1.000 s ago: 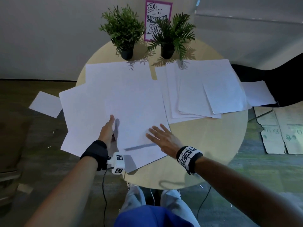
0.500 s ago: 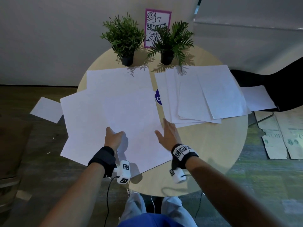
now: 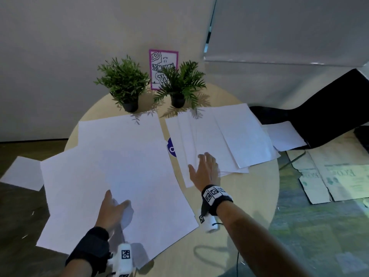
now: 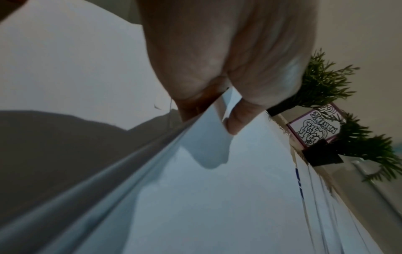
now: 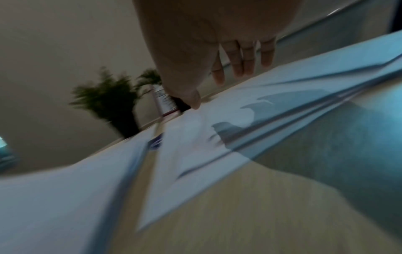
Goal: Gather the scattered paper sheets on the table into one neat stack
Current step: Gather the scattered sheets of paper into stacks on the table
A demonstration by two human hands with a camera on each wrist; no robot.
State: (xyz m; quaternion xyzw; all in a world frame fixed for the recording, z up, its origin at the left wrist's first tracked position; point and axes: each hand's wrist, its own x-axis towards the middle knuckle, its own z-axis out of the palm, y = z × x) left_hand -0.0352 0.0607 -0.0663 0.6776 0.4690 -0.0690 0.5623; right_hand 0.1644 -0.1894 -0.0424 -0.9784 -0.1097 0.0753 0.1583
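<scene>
White paper sheets lie in two loose piles on a round wooden table (image 3: 249, 196). The left pile (image 3: 123, 166) is fanned out and overhangs the near-left edge. My left hand (image 3: 115, 202) pinches the near edge of its top sheet (image 4: 206, 137) between thumb and fingers (image 4: 237, 120). The right pile (image 3: 229, 140) is spread toward the far right. My right hand (image 3: 199, 164) is open with straight fingers (image 5: 237, 65) just above that pile's near-left corner (image 5: 282, 96); whether it touches I cannot tell.
Two potted plants (image 3: 124, 82) (image 3: 179, 80) and a pink-framed card (image 3: 162, 64) stand at the table's far edge. A blue sticker (image 3: 171, 147) shows between the piles. One sheet (image 3: 22, 172) lies left of the table, another (image 3: 285, 135) right. Flattened cardboard (image 3: 339, 180) covers the floor.
My right hand left the left pile and moved right and forward over the right pile. My left hand curled and took hold of the top left sheet's edge.
</scene>
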